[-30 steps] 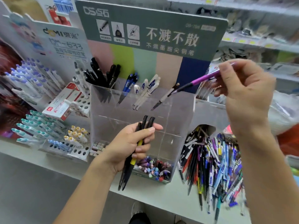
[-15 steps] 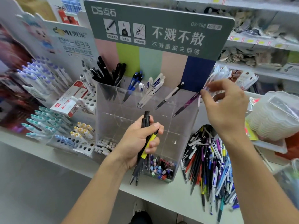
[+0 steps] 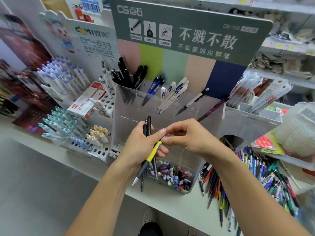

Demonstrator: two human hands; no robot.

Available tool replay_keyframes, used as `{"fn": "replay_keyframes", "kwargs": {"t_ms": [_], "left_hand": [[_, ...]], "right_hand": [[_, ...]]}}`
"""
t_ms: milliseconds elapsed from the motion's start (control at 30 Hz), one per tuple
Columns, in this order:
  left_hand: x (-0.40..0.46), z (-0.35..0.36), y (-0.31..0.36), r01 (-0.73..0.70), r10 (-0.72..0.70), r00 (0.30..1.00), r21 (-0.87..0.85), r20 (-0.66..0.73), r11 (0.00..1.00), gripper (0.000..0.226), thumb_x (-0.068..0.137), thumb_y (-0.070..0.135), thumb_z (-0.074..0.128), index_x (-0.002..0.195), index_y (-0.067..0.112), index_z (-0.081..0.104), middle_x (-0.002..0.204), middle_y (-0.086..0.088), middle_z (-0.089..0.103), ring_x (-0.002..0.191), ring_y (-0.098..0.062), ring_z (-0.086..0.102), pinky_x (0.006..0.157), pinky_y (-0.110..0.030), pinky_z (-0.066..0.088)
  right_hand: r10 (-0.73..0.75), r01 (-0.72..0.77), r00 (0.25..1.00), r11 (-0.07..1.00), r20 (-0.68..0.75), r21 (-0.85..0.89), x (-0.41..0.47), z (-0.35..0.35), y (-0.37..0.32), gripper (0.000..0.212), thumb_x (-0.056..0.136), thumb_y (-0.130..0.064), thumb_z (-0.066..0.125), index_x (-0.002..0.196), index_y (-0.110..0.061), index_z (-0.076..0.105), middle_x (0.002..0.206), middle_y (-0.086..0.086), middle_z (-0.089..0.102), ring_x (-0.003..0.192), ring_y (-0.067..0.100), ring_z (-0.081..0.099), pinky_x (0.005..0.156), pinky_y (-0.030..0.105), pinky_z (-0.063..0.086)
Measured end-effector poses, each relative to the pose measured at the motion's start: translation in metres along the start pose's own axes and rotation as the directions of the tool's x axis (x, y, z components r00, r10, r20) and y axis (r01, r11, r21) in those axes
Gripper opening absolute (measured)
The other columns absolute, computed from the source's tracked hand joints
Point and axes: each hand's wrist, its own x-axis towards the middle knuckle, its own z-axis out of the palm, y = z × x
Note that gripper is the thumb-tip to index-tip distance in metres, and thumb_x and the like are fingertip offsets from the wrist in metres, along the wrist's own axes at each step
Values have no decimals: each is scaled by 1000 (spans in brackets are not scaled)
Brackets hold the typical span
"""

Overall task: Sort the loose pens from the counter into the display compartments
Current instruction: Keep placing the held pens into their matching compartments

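Nearest to me, my left hand (image 3: 143, 147) grips a small bundle of pens (image 3: 148, 150), a yellow-and-black pen (image 3: 150, 157) among the dark ones, tips pointing down toward the bench (image 3: 170, 206). My right hand (image 3: 189, 138) has its fingertips curled in at the top of that yellow pen, touching or pinching it; I cannot tell whether it has a real hold yet, so I read this as picking the next pen out of the bundle.

Just to the right on the bench lies the pile of loose pens (image 3: 252, 178), large and mixed in colour, so I judge most of the sorting is left to do.

Behind my hands stands the clear acrylic display (image 3: 170, 106). Its rear compartments hold only a little: black pens (image 3: 129, 75) at the left, then blue pens (image 3: 156, 84), white pens (image 3: 173, 94), a single white-and-black pen (image 3: 192, 102), and a purple pen (image 3: 213, 109) leaning in the far right slot. The low front compartment holds small coloured caps or refills (image 3: 173, 176); I cannot tell which
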Motion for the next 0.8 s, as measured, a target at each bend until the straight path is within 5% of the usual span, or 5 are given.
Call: {"fn": "replay_keyframes", "kwargs": {"t_ms": [233, 367, 467, 567, 800], "left_hand": [[-9, -34, -4, 20, -19, 999, 18, -51, 1000, 23, 102, 22, 58, 96, 12, 39, 71, -19, 68, 43, -21, 56, 37, -25, 45], [-10, -77, -14, 85, -98, 982, -85, -160, 993, 31, 103, 39, 51, 87, 16, 38, 64, -2, 37, 42, -10, 26, 35, -20, 19], [-10, -99, -19, 130, -184, 969, -291, -166, 948, 29, 105, 36, 40, 84, 17, 38, 62, 0, 37, 39, -8, 23, 32, -17, 19], [-11, -103, -15, 124, -175, 981, -420, -85, 899, 20, 103, 20, 34, 86, 12, 42, 68, -4, 44, 39, -8, 27, 30, -17, 22], [-18, -106, -12, 65, -63, 998, -270, 16, 961, 8, 106, 12, 45, 99, 11, 47, 71, -1, 51, 47, -8, 34, 37, -15, 28]], "right_hand": [[19, -35, 997, 971, 68, 238, 10, 4, -5, 13, 84, -13, 75, 93, -5, 73, 75, 5, 65, 60, 11, 49, 54, 18, 39], [-17, 151, 958, 880, -288, 450, 14, 1, -24, 5, 91, 1, 66, 91, -3, 62, 77, 10, 71, 69, 20, 70, 58, 21, 56], [-206, 326, 831, 933, -516, 153, 30, 25, -38, 10, 93, -1, 68, 89, -7, 62, 81, 11, 73, 73, 23, 74, 64, 32, 62], [-406, 334, 750, 914, -522, -231, 60, 56, -45, 10, 93, -11, 71, 87, -10, 62, 77, 1, 69, 70, 17, 70, 67, 39, 60], [-315, 76, 876, 838, -366, -540, 114, 87, -44, 13, 92, -8, 63, 82, -6, 71, 79, 9, 69, 78, 29, 64, 72, 43, 56]]}}
